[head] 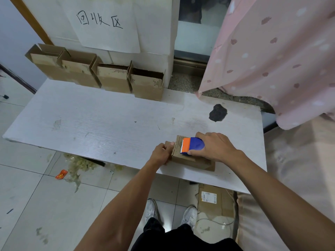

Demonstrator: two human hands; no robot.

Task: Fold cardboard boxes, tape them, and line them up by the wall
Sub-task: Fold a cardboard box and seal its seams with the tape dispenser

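Observation:
A small brown cardboard box (192,161) lies near the front right edge of the white table (101,124). My right hand (214,146) grips a blue and orange tape dispenser (192,146) and holds it against the box's top. At the box's left end, my left hand (161,154) grips the cardboard. Several folded boxes (116,79) with open tops stand in a row against the white wall at the back of the table.
A paper sign (103,24) hangs on the wall above the row. A pink curtain (272,57) hangs at the right. The table top has a dark hole (218,112). Flat cardboard (213,200) lies on the floor under the table, with debris and an orange scrap (61,174) at left.

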